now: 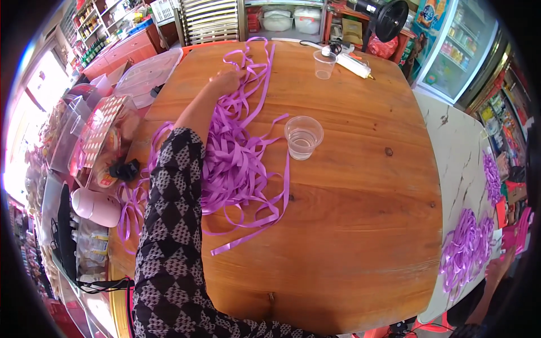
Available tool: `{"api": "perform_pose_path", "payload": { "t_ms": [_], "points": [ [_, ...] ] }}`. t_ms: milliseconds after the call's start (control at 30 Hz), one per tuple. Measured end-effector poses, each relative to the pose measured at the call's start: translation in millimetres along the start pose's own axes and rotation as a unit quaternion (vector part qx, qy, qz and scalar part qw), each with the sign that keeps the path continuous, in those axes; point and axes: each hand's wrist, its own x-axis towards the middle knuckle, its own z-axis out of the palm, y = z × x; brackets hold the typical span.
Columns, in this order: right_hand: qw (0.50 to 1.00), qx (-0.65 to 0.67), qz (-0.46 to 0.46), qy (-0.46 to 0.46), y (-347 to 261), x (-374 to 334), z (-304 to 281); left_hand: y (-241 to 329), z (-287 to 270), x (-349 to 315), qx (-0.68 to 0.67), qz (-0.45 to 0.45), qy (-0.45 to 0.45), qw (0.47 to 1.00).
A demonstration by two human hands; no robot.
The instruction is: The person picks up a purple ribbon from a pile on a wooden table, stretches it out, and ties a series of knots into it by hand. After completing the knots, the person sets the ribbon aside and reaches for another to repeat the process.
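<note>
My left arm, in a black-and-grey patterned sleeve, stretches up the left side of the wooden table [349,225]. At the table's far left part, my left hand [226,83] is closed with its fingertips on a strand of purple ribbon [236,160]. The ribbon lies in a large tangled heap beside my forearm, with loose loops running to the far edge and one flat end trailing near the table's middle. Part of the heap is hidden under my sleeve. A clear plastic cup [303,138] of clear liquid stands right of the heap. My right hand is out of view.
Another clear cup [324,63] and a white tube-like item [355,66] are at the far edge. Left are a pink bottle [96,207] and clear bins. At right, another person's hand [497,269] is near ribbon bundles [466,248] on a marble-patterned table [451,152].
</note>
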Motion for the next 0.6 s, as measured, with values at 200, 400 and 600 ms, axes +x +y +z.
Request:
{"api": "perform_pose_path", "payload": {
  "t_ms": [200, 400, 600],
  "points": [
    [1.0, -0.023, 0.004, 0.0, -1, -7, -20, 14, -55, -8, -0.311, -0.128, -0.118, 0.934],
    [0.999, 0.021, -0.03, -0.009, -18, -12, -2, 24, -146, -22, -0.641, -0.265, -0.017, 0.72],
    [0.966, 0.19, -0.175, 0.001, -107, -70, 32, 81, -228, -18, -0.677, -0.117, -0.08, 0.722]
  ]
}}
